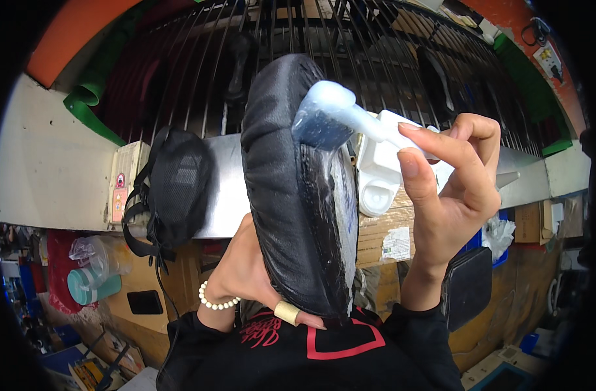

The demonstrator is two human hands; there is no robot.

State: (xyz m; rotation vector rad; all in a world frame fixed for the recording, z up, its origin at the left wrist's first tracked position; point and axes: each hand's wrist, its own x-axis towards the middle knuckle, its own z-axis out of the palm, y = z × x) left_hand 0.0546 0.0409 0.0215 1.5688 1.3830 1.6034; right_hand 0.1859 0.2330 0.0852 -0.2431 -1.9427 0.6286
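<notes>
My left hand [242,277], with a gold band round the thumb and a beaded bracelet at the wrist, grips the lower end of a black shoe upper [275,182]. The upper stands nearly upright, its wrinkled leather side facing left. Along its right side the bottom shows, dark and shiny at the edge with a greyish white middle. In my right hand [457,176] is a brush [327,120] with a white handle, pinched between thumb and fingers. Its wide head, coated in something milky, touches the upper's bottom edge near the top.
Behind the upper stands a white plastic container [379,195] on a cardboard box [382,234]. A black mesh bag [180,182] lies on the metal surface [227,189] at left. Metal rods [193,91] carry dark pieces at the back. A phone [145,302] lies lower left.
</notes>
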